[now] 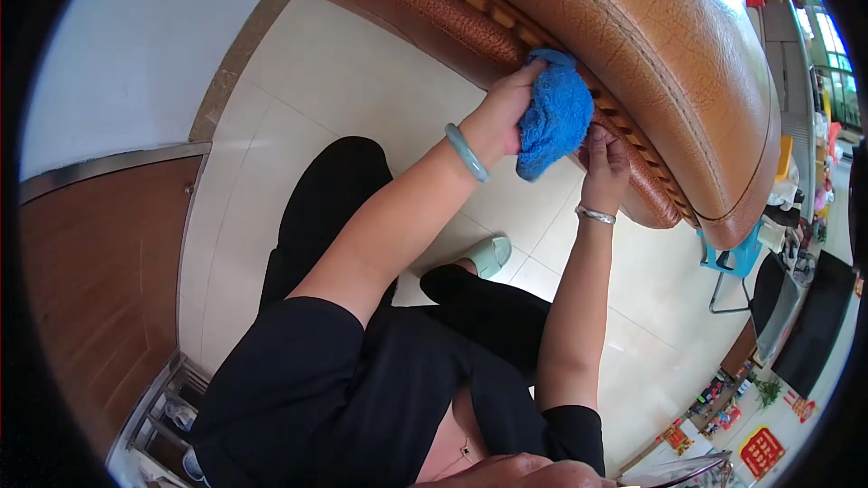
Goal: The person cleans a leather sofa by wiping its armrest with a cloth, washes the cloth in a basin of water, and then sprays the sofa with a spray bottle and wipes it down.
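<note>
While the person's left hand (512,113) grips a bunched blue cloth (556,117) between thumb and fingers, the cloth sits against the near side of a brown leather sofa (651,36), at the ridged trim (624,122) below the rounded padding. Its long axis runs near to far, with the far end at the trim and the near end drooping over the floor (362,63), so it lies across the line of the sofa, which slants from far left to near right. Just right of the cloth, the right hand (606,158) is at the sofa's lower band with its fingers curled; whether they pinch anything cannot be told. The bulging padding overhangs the trim on the far side and hems in both hands. A green bangle (467,154) circles the left wrist, a silver bracelet (595,214) the right. Nearer, a pale green slipper (491,258) shows between the arms, beside dark trousers (325,199). A brown door (108,280) stands at the left; a blue stool (732,255) and a black screen (818,321) are at the right.
</note>
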### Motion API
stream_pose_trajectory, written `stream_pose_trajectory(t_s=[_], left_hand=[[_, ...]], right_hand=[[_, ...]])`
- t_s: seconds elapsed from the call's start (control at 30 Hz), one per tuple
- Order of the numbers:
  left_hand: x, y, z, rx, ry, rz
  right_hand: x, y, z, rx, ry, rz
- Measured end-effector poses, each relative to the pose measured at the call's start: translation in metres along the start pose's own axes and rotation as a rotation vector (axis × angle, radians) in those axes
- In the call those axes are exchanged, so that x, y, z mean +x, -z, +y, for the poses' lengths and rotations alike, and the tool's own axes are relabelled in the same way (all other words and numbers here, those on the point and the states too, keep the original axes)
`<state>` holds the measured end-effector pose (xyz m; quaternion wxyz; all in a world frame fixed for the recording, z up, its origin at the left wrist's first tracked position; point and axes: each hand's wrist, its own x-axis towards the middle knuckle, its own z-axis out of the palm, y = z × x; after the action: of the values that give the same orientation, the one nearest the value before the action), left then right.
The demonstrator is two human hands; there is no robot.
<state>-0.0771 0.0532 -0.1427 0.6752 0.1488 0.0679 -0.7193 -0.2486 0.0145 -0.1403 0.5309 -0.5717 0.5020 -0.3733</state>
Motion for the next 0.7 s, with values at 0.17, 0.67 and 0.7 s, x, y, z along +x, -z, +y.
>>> stream_pose_trajectory(t_s=[0.17, 0.67, 0.7], left_hand=[[0.006, 0.012, 0.008, -0.103, 0.087, -0.099], [-0.006, 0.003, 0.037, -0.05, -0.019, -0.041], [-0.004, 0.01, 0.04, -0.094, 0.037, -0.135]], right_hand=[[0.002, 0.003, 0.001, -0.047, 0.007, 0.023], [0.004, 0.0, -0.001, -0.046, -0.009, 0.064], [0.004, 0.0, -0.001, -0.055, -0.008, 0.067]])
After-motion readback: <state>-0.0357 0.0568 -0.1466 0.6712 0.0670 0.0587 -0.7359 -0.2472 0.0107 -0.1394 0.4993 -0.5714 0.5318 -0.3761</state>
